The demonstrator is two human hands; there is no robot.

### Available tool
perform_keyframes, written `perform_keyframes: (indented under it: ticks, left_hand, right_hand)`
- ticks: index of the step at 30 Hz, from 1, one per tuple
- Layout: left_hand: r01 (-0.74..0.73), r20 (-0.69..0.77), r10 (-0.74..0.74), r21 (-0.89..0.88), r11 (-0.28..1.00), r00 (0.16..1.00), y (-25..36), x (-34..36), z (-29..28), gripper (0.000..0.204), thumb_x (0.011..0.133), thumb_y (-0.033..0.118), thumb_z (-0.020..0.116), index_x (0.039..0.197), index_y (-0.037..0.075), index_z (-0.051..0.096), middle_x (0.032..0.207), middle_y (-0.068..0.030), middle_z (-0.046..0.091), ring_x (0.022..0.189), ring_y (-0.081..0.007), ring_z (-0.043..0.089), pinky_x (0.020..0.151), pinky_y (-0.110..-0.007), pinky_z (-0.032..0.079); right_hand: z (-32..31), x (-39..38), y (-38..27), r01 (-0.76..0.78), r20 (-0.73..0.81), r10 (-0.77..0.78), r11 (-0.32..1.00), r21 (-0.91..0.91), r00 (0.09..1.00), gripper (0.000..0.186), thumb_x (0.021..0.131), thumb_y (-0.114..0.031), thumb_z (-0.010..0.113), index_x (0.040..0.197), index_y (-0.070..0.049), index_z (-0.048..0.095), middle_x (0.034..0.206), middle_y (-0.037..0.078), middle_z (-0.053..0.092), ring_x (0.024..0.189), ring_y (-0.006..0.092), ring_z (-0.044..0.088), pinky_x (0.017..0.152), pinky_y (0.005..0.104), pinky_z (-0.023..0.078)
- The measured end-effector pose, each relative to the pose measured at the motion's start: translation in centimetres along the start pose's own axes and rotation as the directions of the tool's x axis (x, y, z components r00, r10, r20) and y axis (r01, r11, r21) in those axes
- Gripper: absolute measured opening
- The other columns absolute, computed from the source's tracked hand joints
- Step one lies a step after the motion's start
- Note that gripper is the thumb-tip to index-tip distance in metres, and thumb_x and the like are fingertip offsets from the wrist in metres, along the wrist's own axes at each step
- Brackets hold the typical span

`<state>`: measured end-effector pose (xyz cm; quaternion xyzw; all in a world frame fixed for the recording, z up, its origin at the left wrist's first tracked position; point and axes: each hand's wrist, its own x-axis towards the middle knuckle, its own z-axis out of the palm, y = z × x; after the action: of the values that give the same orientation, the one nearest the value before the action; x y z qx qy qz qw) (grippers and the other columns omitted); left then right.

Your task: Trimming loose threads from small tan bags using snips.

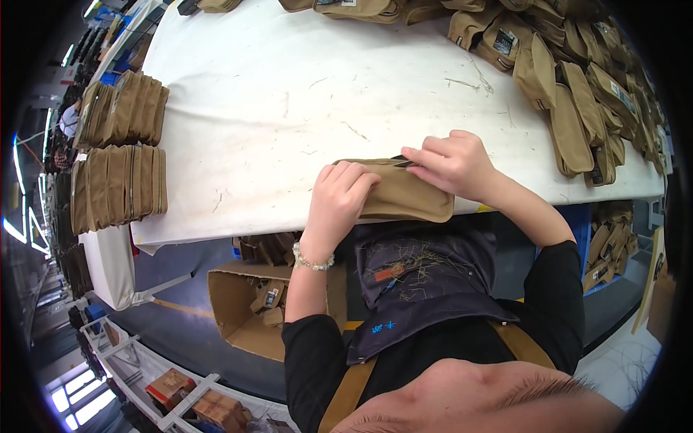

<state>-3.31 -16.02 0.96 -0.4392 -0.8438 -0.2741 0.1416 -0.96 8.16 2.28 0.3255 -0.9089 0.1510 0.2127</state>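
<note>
A khaki fabric pouch [411, 198] lies along the front edge of the white-covered table [274, 108], with a zipper along its upper side. My left hand [339, 191] grips the pouch's left part, fingers curled over it. My right hand [451, 166] pinches a small dark piece at the zipper near the pouch's upper right, probably the pull or slider, partly hidden by my fingers. Loose threads are scattered on the tabletop and on my dark apron [426, 260].
Stacks of khaki pouches [119, 184] stand at the left; a heap of similar pouches [567, 108] covers the back and right. Below the table are a cardboard box [245, 325] and a blue-framed bin with pouches [606, 252]. A distant person [70, 119] shows at far left.
</note>
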Motion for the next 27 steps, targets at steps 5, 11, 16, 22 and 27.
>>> perform_keyframes:
  ticks: [5, 11, 16, 22, 27]
  left_hand:
    - [0.067, -0.063, -0.068, -0.018, 0.998, 0.996, 0.9, -0.5, 0.9, 0.011, 0.072, 0.004, 0.07, 0.079, 0.01, 0.064, 0.078, 0.0014, 0.06, 0.074, -0.0177, 0.056, 0.067, -0.032, 0.038]
    - [0.118, -0.09, -0.119, -0.021, 0.993, 0.989, 1.3, -0.7, 1.4, 0.011, 0.072, 0.005, 0.07, 0.079, 0.011, 0.064, 0.077, 0.0023, 0.06, 0.074, -0.0168, 0.056, 0.067, -0.031, 0.036]
    - [0.116, -0.103, -0.117, -0.023, 0.993, 0.988, 1.4, -0.7, 1.4, 0.01, 0.072, 0.005, 0.069, 0.078, 0.012, 0.065, 0.077, 0.0025, 0.06, 0.074, -0.0167, 0.056, 0.068, -0.031, 0.036]
    - [0.109, -0.091, -0.111, -0.018, 0.994, 0.99, 1.4, -0.7, 1.6, 0.011, 0.072, 0.004, 0.069, 0.078, 0.012, 0.064, 0.076, 0.0024, 0.059, 0.074, -0.0168, 0.055, 0.068, -0.031, 0.036]
    - [0.097, -0.069, -0.101, -0.06, 0.994, 0.992, 1.5, -0.9, 1.4, 0.01, 0.072, 0.005, 0.068, 0.078, 0.012, 0.064, 0.076, 0.0022, 0.058, 0.074, -0.0165, 0.055, 0.068, -0.031, 0.036]
  right_hand:
    - [1.2, 0.5, -0.1, 0.162, -0.008, -0.166, 0.969, -0.186, 0.986, 0.021, 0.074, -0.016, 0.068, 0.095, -0.012, 0.068, 0.067, -0.005, 0.051, 0.048, 0.0088, 0.049, 0.048, 0.025, 0.033]
    - [1.7, 1.3, -0.3, 0.247, -0.057, -0.271, 0.931, -0.267, 0.961, 0.012, 0.075, -0.013, 0.066, 0.087, -0.013, 0.068, 0.063, -0.006, 0.049, 0.048, 0.0067, 0.046, 0.048, 0.0238, 0.031]
    - [1.7, 1.6, -0.4, 0.28, -0.058, -0.313, 0.906, -0.317, 0.948, 0.004, 0.08, -0.013, 0.067, 0.077, -0.013, 0.065, 0.06, -0.006, 0.045, 0.047, 0.0061, 0.044, 0.046, 0.0231, 0.028]
    - [1.9, 2.0, -0.5, 0.298, -0.084, -0.343, 0.895, -0.332, 0.936, 0.016, 0.081, -0.012, 0.067, 0.067, -0.013, 0.059, 0.057, -0.005, 0.042, 0.047, 0.0061, 0.045, 0.046, 0.0233, 0.029]
    - [2.2, 1.8, -0.3, 0.3, -0.056, -0.333, 0.9, -0.318, 0.941, 0.009, 0.08, -0.013, 0.067, 0.073, -0.013, 0.062, 0.06, -0.005, 0.045, 0.048, 0.0066, 0.047, 0.046, 0.0239, 0.03]
